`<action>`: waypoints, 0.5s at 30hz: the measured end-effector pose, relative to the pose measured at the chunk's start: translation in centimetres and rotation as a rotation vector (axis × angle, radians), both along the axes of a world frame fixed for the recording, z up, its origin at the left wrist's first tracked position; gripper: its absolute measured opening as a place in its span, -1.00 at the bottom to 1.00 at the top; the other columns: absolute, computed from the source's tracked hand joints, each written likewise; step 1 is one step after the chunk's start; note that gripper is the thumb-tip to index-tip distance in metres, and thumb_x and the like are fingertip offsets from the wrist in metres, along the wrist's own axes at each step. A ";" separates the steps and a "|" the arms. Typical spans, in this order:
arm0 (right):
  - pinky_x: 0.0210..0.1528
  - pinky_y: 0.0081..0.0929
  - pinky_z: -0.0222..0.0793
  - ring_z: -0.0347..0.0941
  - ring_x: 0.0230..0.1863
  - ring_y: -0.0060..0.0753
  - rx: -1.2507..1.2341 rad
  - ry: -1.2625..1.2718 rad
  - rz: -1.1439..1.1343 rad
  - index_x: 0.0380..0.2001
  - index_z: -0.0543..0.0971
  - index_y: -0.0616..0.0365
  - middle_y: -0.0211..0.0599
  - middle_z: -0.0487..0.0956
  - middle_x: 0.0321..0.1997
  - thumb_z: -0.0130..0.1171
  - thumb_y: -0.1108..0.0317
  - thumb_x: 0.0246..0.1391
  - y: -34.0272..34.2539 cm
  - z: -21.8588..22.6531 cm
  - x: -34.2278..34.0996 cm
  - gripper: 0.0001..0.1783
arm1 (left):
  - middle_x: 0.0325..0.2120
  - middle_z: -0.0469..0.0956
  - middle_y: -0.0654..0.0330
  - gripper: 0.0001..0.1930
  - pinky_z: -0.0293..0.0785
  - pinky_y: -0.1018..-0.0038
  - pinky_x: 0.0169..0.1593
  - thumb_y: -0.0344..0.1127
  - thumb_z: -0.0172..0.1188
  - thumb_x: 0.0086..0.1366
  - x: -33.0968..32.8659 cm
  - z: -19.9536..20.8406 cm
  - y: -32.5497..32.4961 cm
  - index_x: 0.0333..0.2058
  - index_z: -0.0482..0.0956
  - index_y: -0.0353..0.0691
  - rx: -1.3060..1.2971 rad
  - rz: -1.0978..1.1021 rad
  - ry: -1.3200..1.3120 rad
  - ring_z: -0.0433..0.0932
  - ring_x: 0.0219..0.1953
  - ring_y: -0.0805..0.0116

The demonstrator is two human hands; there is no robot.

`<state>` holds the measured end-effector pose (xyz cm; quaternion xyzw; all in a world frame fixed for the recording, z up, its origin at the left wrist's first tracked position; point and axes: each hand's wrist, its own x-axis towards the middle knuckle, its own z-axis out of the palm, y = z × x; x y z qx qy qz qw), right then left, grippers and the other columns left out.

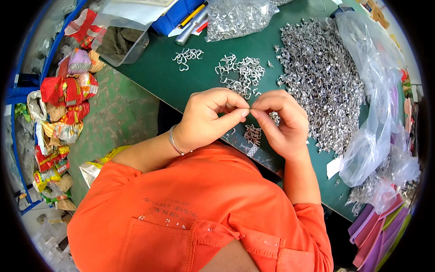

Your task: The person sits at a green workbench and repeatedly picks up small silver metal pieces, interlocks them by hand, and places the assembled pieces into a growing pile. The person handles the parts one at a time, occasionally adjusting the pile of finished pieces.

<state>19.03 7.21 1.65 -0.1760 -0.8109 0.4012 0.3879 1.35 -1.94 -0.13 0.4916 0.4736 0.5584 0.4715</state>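
Note:
My left hand [212,111] and my right hand [284,121] meet fingertip to fingertip over the near part of a green table [170,81]. Thumb and forefinger of each hand pinch together at a tiny piece, too small to name. Just beyond the hands lies a heap of silvery curved metal pieces [247,72], with a smaller cluster of similar pieces [186,56] to its left. Below the fingers sits a little pile of reddish-brown small parts [253,134]. A large mound of small shiny metal parts [321,81] spreads to the right of my right hand.
At the back are a blue bin [164,20], a grey-handled tool [185,35] and a transparent bag of metal parts [240,20]. A plastic tub [136,52] overhangs the table's left edge. Transparent plastic sheeting [369,81] borders the mound. Colourful packages [68,90] line the left side.

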 end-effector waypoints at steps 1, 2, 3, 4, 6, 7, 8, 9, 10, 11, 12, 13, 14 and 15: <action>-0.34 -0.50 0.47 0.56 -0.32 -0.33 0.050 -0.049 -0.010 -0.37 0.59 0.20 -0.25 0.61 -0.33 0.29 0.68 -0.10 0.7 0.4 0.3 -0.80 | -0.27 0.61 0.13 -0.92 0.58 0.56 -0.20 -0.62 0.20 0.29 0.0 0.2 0.0 -0.25 0.59 -0.40 0.030 0.015 0.083 0.62 -0.27 0.45; -0.35 -0.49 0.47 0.56 -0.33 -0.33 0.101 -0.104 -0.012 -0.41 0.60 0.19 -0.27 0.62 -0.36 0.27 0.69 -0.11 1.2 1.0 0.7 -0.81 | -0.27 0.60 0.12 -0.91 0.57 0.57 -0.21 -0.63 0.20 0.28 -0.2 0.4 -0.2 -0.25 0.60 -0.40 0.062 0.038 0.160 0.62 -0.27 0.45; -0.35 -0.49 0.45 0.56 -0.35 -0.38 0.001 -0.165 -0.103 -0.44 0.61 0.20 -0.30 0.62 -0.38 0.26 0.70 -0.13 1.6 2.1 1.5 -0.83 | -0.27 0.60 0.12 -0.91 0.56 0.57 -0.22 -0.64 0.19 0.27 -0.3 0.6 -0.1 -0.25 0.60 -0.40 0.099 0.050 0.232 0.62 -0.28 0.44; -0.35 -0.52 0.44 0.56 -0.35 -0.43 -0.125 -0.163 -0.196 -0.41 0.62 0.21 -0.32 0.63 -0.37 0.26 0.70 -0.12 2.1 2.0 2.7 -0.82 | -0.28 0.60 0.12 -0.90 0.54 0.57 -0.22 -0.64 0.22 0.24 -0.5 0.2 0.0 -0.27 0.62 -0.39 0.118 0.103 0.246 0.61 -0.28 0.45; -0.35 -0.54 0.43 0.55 -0.35 -0.46 -0.208 -0.307 -0.304 -0.40 0.62 0.22 -0.32 0.62 -0.38 0.27 0.69 -0.14 2.8 2.3 4.7 -0.81 | -0.30 0.60 0.15 -0.90 0.51 0.58 -0.24 -0.63 0.24 0.23 -1.3 0.2 0.3 -0.28 0.63 -0.37 0.169 0.187 0.417 0.58 -0.30 0.49; -0.34 -0.51 0.43 0.56 -0.36 -0.41 -0.285 -0.373 -0.324 -0.40 0.63 0.24 -0.27 0.62 -0.40 0.29 0.68 -0.14 3.0 2.2 5.2 -0.82 | -0.32 0.60 0.18 -0.90 0.48 0.59 -0.25 -0.61 0.26 0.21 -1.5 0.3 0.4 -0.29 0.63 -0.35 0.165 0.220 0.458 0.54 -0.33 0.50; -0.33 -0.49 0.44 0.57 -0.37 -0.38 -0.268 -0.405 -0.286 -0.40 0.62 0.24 -0.25 0.62 -0.41 0.29 0.67 -0.14 3.0 1.9 5.2 -0.82 | -0.33 0.58 0.20 -0.89 0.45 0.61 -0.28 -0.61 0.26 0.20 -1.7 0.0 0.7 -0.29 0.64 -0.34 0.185 0.232 0.501 0.51 -0.38 0.51; -0.33 -0.48 0.44 0.57 -0.37 -0.34 -0.252 -0.436 -0.247 -0.40 0.62 0.25 -0.23 0.61 -0.42 0.29 0.66 -0.14 2.9 1.6 5.0 -0.83 | -0.30 0.57 0.19 -0.85 0.45 0.60 -0.27 -0.60 0.28 0.18 -1.9 -0.1 0.8 -0.25 0.64 -0.33 0.179 0.205 0.535 0.51 -0.37 0.50; -0.32 -0.46 0.44 0.57 -0.38 -0.30 -0.234 -0.468 -0.206 -0.40 0.62 0.25 -0.20 0.61 -0.43 0.29 0.66 -0.13 2.7 1.4 4.8 -0.84 | -0.27 0.56 0.18 -0.80 0.45 0.59 -0.26 -0.58 0.31 0.15 -1.9 -0.2 0.9 -0.22 0.63 -0.32 0.172 0.180 0.570 0.50 -0.35 0.48; -0.30 -0.39 0.45 0.57 -0.38 -0.18 -0.168 -0.534 -0.189 -0.40 0.62 0.27 -0.16 0.59 -0.42 0.28 0.64 -0.13 2.6 1.8 4.2 -0.85 | -0.24 0.54 0.18 -0.75 0.45 0.56 -0.24 -0.55 0.34 0.12 -1.9 -0.3 1.1 -0.18 0.63 -0.30 0.193 0.186 0.628 0.50 -0.32 0.46; -0.30 -0.38 0.45 0.56 -0.37 -0.16 -0.141 -0.538 -0.182 -0.40 0.62 0.27 -0.16 0.58 -0.41 0.28 0.63 -0.12 2.5 1.6 4.1 -0.86 | -0.20 0.52 0.18 -0.70 0.45 0.54 -0.23 -0.53 0.36 0.09 -1.6 -0.4 1.3 -0.15 0.62 -0.29 0.212 0.192 0.685 0.50 -0.29 0.44; -0.30 -0.37 0.45 0.56 -0.37 -0.15 -0.115 -0.543 -0.174 -0.41 0.62 0.27 -0.16 0.58 -0.41 0.27 0.63 -0.12 2.6 1.4 4.2 -0.86 | -0.17 0.49 0.16 -0.63 0.46 0.48 -0.19 -0.48 0.40 0.06 -1.3 -0.9 1.3 -0.11 0.60 -0.26 0.160 0.195 0.743 0.51 -0.23 0.35; -0.30 -0.36 0.45 0.55 -0.37 -0.13 -0.086 -0.545 -0.164 -0.41 0.62 0.27 -0.16 0.57 -0.40 0.27 0.63 -0.12 2.6 1.2 4.1 -0.87 | -0.17 0.48 0.13 -0.67 0.47 0.45 -0.19 -0.48 0.39 0.07 -1.3 -1.5 1.6 -0.15 0.60 -0.26 0.243 0.198 0.824 0.52 -0.22 0.28; -0.31 -0.33 0.44 0.54 -0.36 -0.11 -0.090 -0.543 -0.186 -0.42 0.61 0.26 -0.17 0.56 -0.39 0.26 0.63 -0.11 2.5 1.2 4.1 -0.88 | -0.20 0.49 0.12 -0.71 0.48 0.44 -0.19 -0.49 0.39 0.08 -1.3 -1.7 1.7 -0.19 0.60 -0.26 0.262 0.186 0.847 0.53 -0.22 0.25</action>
